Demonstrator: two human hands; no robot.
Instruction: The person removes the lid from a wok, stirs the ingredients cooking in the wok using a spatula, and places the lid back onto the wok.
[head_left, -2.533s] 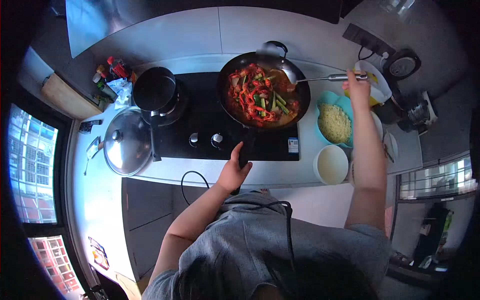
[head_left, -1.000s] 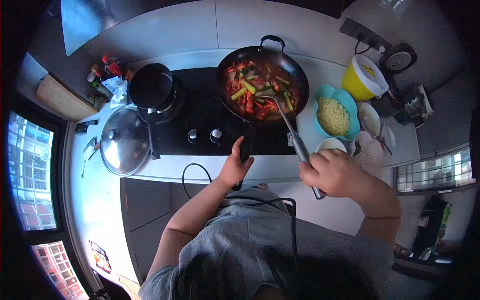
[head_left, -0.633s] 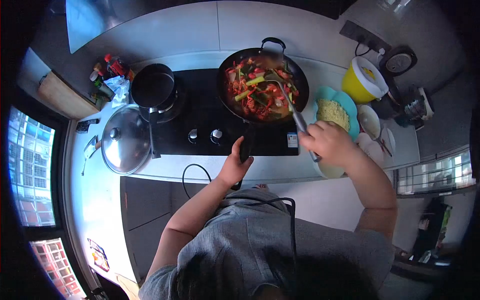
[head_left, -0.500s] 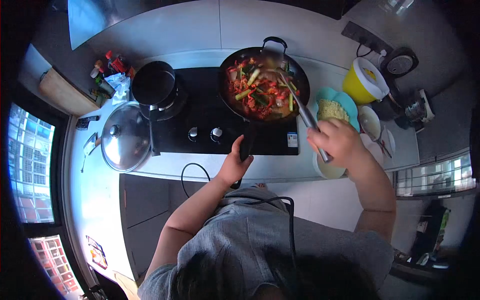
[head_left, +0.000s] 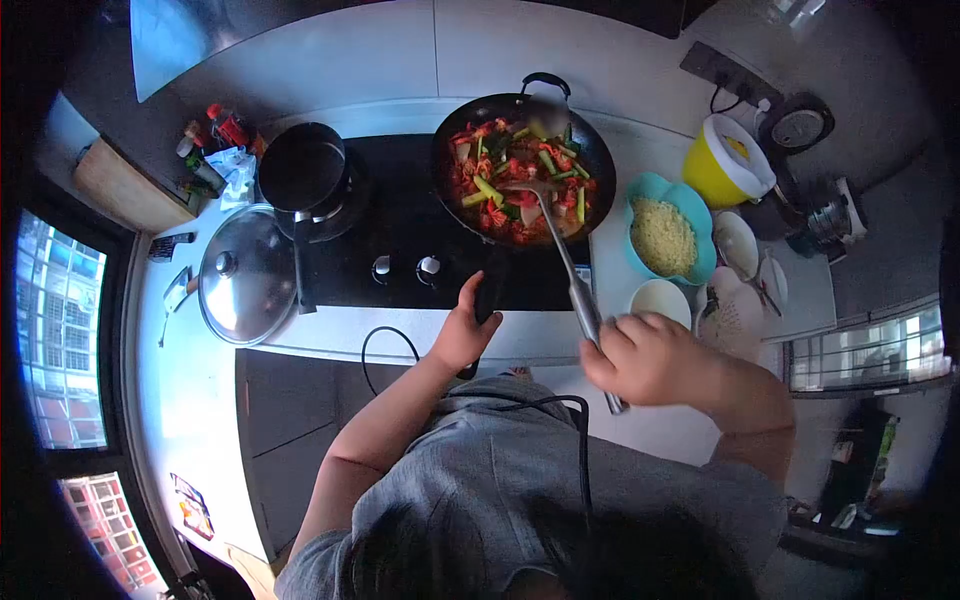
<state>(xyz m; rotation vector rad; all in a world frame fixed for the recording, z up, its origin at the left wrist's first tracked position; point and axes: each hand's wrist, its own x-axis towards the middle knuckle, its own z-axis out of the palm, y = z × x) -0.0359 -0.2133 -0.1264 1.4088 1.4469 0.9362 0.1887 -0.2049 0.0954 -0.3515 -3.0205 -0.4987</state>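
Observation:
A black wok (head_left: 600,150) sits on the stove, holding a reddish mix of food (head_left: 495,165) with pale and green stalk pieces. My left hand (head_left: 465,330) is closed around the wok's long dark handle, thumb and index finger showing. In my right hand (head_left: 650,365) is the grey metal handle of a spatula (head_left: 563,250); its blade rests among the food near the wok's middle. Right of the wok stands a turquoise scalloped bowl (head_left: 665,230) full of pale yellow, crumbly-looking food. Closer to my right hand is a white bowl (head_left: 660,298).
A dark saucepan (head_left: 300,165) stands on the left burner, beside a glass lid (head_left: 248,280). Bottles (head_left: 205,165) and a cleaver (head_left: 180,288) lie or stand at the left. On the right are a yellow-and-white container (head_left: 715,165), more bowls (head_left: 737,245) and a pinkish strainer (head_left: 732,310).
My right hand has drawn back toward my body and slightly left, pulling the spatula blade nearer through the food. My left hand stays on the wok handle.

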